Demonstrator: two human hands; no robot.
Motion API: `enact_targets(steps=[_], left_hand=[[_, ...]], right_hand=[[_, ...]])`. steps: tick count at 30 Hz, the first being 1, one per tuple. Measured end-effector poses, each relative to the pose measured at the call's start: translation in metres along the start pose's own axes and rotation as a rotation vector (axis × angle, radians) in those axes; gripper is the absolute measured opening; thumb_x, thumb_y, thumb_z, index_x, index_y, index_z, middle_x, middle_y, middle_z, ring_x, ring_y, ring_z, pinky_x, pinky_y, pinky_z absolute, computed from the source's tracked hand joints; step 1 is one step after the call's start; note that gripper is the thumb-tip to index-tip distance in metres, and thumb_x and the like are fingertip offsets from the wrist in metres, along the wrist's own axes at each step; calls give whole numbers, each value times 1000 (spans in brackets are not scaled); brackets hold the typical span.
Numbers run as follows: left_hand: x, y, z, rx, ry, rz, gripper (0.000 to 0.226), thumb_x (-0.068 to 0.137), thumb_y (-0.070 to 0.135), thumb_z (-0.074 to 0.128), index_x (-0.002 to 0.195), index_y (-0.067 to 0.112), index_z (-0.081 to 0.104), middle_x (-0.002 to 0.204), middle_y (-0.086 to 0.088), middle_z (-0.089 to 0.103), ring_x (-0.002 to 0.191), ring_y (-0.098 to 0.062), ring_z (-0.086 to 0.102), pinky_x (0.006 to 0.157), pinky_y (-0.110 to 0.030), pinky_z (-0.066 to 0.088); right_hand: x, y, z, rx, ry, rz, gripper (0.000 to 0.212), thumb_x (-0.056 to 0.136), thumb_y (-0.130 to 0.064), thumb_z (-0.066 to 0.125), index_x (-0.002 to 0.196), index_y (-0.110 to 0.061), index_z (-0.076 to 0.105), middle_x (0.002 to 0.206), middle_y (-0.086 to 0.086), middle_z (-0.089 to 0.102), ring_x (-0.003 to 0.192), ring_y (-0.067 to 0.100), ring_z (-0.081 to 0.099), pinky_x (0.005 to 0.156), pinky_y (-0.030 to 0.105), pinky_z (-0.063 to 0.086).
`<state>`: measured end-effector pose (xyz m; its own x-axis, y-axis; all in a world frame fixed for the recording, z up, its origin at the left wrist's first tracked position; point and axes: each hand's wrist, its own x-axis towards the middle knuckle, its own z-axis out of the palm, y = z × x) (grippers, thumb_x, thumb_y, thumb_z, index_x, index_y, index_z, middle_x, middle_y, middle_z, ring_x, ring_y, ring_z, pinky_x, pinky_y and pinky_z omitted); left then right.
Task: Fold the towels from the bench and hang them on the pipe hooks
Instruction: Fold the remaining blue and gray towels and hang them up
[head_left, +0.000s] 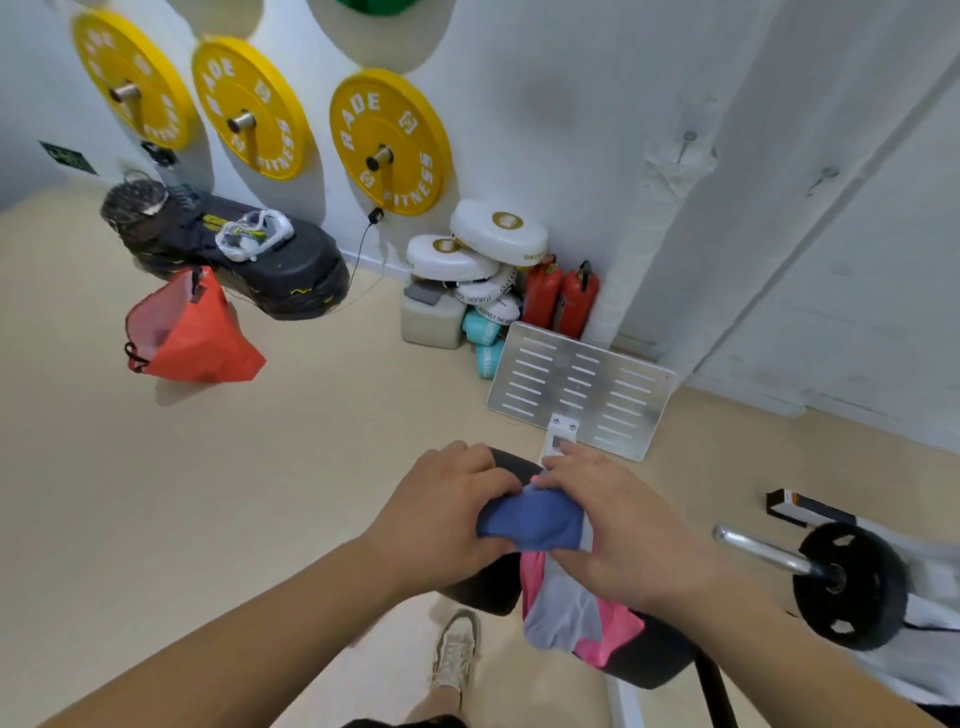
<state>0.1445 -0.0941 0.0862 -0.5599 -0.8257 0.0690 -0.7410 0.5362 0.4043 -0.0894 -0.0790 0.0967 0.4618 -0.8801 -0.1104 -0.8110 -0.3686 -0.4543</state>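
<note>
Blue towel (535, 519) is bunched between both hands over the bench (480, 590). The left hand (447, 519) grips its 9 o'clock side and the right hand (618, 530) grips its 3 o'clock side. A grey towel (561, 608) and a pink towel (618, 636) hang below at 6 o'clock. A red bag (197, 338) at 10 o'clock gapes open, contents unclear.

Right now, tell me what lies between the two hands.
In the head view, a bunched blue towel lies between the left hand and right hand; both hold it.
</note>
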Motion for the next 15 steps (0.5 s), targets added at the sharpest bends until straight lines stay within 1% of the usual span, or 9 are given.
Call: enact_targets(steps=[1,2,3,4,6,7,10,12,15], left_hand=[[-7,5,-11,-12,6,-7,44,75,58,68,112,34,68,93,10,57,85,-12,50,70,-27,38],[-14,9,-23,-45,1,-29,45,76,58,69,115,35,66,97,11,56,88,-9,48,73,-25,40],[-21,11,-34,-93,-14,-61,46,77,58,70,117,37,63,102,13,53,92,-6,48,76,-23,42],[-28,11,-44,-145,-24,-90,49,77,58,72,120,38,60,107,16,50,95,-2,48,79,-20,45],[-42,7,-63,-239,-20,-145,53,76,57,75,122,41,56,112,22,50,99,2,53,84,-18,49],[-50,4,-72,-300,-17,-190,53,76,56,78,122,42,56,113,24,54,101,3,56,85,-18,50],[-76,-13,-100,-580,32,-350,47,75,43,87,115,37,62,108,19,69,99,-1,66,84,-25,58],[-95,-30,-117,-702,136,-444,46,71,33,92,109,32,66,104,12,71,93,-7,70,78,-28,61],[-123,-69,-143,-757,326,-576,52,64,25,96,106,29,65,101,7,71,88,-7,70,71,-26,61]], right_hand=[[-6,-11,-4,68,33,46,45,80,-38,71,123,-41,59,128,-17,61,125,5,56,106,31,49],[-12,-22,-10,145,54,97,39,78,-33,72,113,-42,59,110,-18,65,105,3,61,91,29,55],[-15,-31,-15,219,68,142,35,77,-29,72,107,-41,59,100,-16,66,94,4,63,81,28,56],[-17,-39,-21,299,71,176,34,76,-25,73,104,-40,59,97,-15,67,90,4,65,77,27,57],[-15,-54,-34,467,95,204,37,75,-16,76,103,-36,62,98,-11,70,92,7,69,79,29,60],[-12,-62,-40,547,120,221,39,75,-11,79,104,-32,64,99,-8,72,93,9,71,81,30,62],[4,-92,-51,834,123,281,45,77,4,82,112,-21,67,104,-1,78,97,14,76,82,30,64],[22,-117,-48,946,70,290,47,80,2,82,118,-21,65,111,1,77,101,18,76,88,37,64],[64,-160,-36,1004,-66,246,51,84,-13,84,128,-26,62,119,0,75,109,22,74,97,47,60]])
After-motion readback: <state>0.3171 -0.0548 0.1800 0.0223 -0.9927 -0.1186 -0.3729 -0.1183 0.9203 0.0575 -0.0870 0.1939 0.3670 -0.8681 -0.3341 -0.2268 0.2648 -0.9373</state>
